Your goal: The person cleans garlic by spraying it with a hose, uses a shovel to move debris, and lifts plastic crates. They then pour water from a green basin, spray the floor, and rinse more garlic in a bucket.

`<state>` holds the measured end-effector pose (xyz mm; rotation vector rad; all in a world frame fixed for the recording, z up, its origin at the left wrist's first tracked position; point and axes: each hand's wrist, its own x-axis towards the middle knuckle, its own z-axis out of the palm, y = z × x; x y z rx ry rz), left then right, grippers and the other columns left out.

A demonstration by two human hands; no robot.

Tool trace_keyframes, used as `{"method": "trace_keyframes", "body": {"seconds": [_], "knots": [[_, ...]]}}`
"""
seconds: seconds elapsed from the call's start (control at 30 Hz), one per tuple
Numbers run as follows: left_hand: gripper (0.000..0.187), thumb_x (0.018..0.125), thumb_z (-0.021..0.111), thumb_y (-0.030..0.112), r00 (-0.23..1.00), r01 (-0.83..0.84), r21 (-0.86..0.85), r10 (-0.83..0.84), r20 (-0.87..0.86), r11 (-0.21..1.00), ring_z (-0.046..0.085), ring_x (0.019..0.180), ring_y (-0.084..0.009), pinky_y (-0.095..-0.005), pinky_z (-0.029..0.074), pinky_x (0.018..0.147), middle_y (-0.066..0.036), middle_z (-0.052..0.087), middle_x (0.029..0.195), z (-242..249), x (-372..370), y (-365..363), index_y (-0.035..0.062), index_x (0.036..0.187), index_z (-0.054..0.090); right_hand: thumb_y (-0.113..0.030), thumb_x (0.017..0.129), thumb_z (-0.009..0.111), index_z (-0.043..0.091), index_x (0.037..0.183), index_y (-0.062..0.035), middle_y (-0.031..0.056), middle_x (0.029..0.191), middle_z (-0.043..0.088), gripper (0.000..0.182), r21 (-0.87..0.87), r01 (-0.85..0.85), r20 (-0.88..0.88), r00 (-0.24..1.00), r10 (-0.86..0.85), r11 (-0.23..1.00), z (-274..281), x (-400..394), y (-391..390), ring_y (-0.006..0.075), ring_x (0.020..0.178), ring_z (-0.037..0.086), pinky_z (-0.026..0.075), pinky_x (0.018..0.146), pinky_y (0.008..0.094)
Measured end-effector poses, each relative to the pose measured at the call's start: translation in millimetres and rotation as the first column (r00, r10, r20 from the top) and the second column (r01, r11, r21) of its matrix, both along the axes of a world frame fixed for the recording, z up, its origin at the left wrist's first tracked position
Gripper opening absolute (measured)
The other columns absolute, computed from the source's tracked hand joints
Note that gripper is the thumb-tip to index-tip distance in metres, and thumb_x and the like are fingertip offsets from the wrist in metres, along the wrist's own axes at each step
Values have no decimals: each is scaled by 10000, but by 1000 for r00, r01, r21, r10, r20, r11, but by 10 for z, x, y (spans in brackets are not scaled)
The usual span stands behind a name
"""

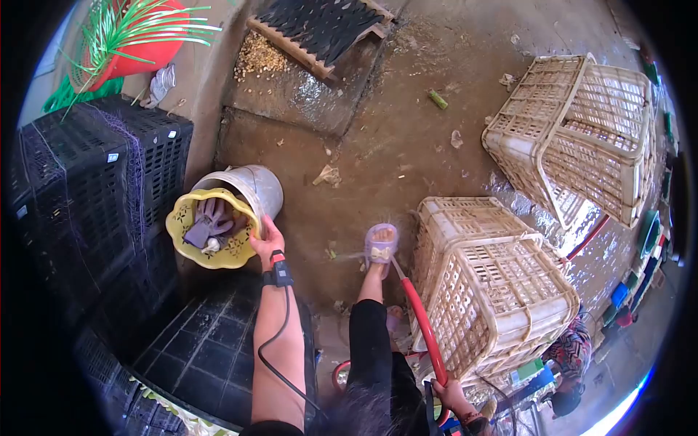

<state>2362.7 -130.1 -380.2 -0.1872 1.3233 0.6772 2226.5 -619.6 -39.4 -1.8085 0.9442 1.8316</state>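
My left hand (pixel 269 241) is closed on the rim of a yellow scalloped plastic basket (pixel 179 231). A purple glove (pixel 207 221) and a small whitish piece lie inside that basket. Just behind it is a pale bucket (pixel 265 190), which the basket overlaps in this view. Low in the head view, my right hand (pixel 452 397) is wrapped around a red hose (pixel 425 327). The hose's pale tip points at the floor beside my foot in a lilac sandal (pixel 381 252), and a thin stream of water shows there.
Stacked black crates (pixel 73 189) stand on the left, with a red basket (pixel 154 47) above them. White slatted crates (pixel 502 291) and more crates (pixel 567 131) are on the right. A metal-edged drain grate (pixel 313 29) lies ahead. The floor (pixel 407 138) is wet. Another person (pixel 571 356) is at lower right.
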Motion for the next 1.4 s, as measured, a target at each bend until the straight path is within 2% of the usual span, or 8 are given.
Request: {"method": "trace_keyframes", "body": {"seconds": [0.2,0.4,0.83,1.0,1.1,1.17,1.27,1.4], "knots": [[304,800,483,201,978,132,-125,-150,-147,983,576,945,-253,-166,445,380,-74,584,998,500,411,-422,26,1040,552,-403,770,578,586,684,11,137,534,570,423,-51,-98,105,989,103,994,-100,-406,-177,278,544,605,459,519,375],[345,837,428,217,887,445,-81,-451,-97,892,545,1014,-274,-137,330,310,-114,546,1088,1044,740,-739,22,1118,477,-389,764,574,589,684,20,132,528,571,416,-57,-82,214,973,93,995,-184,-695,-271,267,533,607,464,511,369],[344,848,433,248,731,650,207,-676,89,731,567,927,-265,-166,404,380,-113,565,1012,474,2477,-624,11,1090,494,-367,761,589,547,641,19,142,514,557,406,-49,-17,128,992,23,999,-92,-426,-129,257,504,596,459,481,370],[439,820,525,325,795,580,288,-606,2,762,566,898,-304,-367,531,732,-151,555,974,258,2750,-558,-16,1091,474,-407,746,592,583,740,16,201,604,572,423,-97,49,-33,998,-52,994,-104,-572,-225,339,638,596,457,565,404],[575,779,536,537,613,783,198,-785,-88,589,581,862,-272,-463,479,820,-126,560,906,973,2481,-1000,15,1009,467,-321,765,598,543,698,25,107,497,537,357,27,108,171,979,-111,994,-25,-484,-190,237,462,560,444,475,342],[506,784,559,502,150,988,50,-978,-142,144,543,742,-223,-369,476,722,-69,487,884,932,1846,-1144,87,1039,424,-287,758,606,529,808,21,132,579,549,322,80,151,192,968,-164,985,84,-287,-87,263,548,576,452,539,352],[332,797,531,396,-572,819,-221,-785,-240,-529,483,608,-155,-301,385,445,-35,477,693,1258,692,-1772,66,795,498,-270,750,608,497,930,-19,197,800,570,328,155,64,154,984,-88,986,232,42,114,344,781,569,437,690,396],[446,796,563,333,-296,895,-392,-941,-163,-214,564,633,-199,-319,431,463,-68,496,880,1616,-325,-2332,75,1104,370,-308,760,590,481,981,-89,201,754,582,329,343,-7,225,972,-75,939,287,186,319,388,747,574,441,640,460]]}}
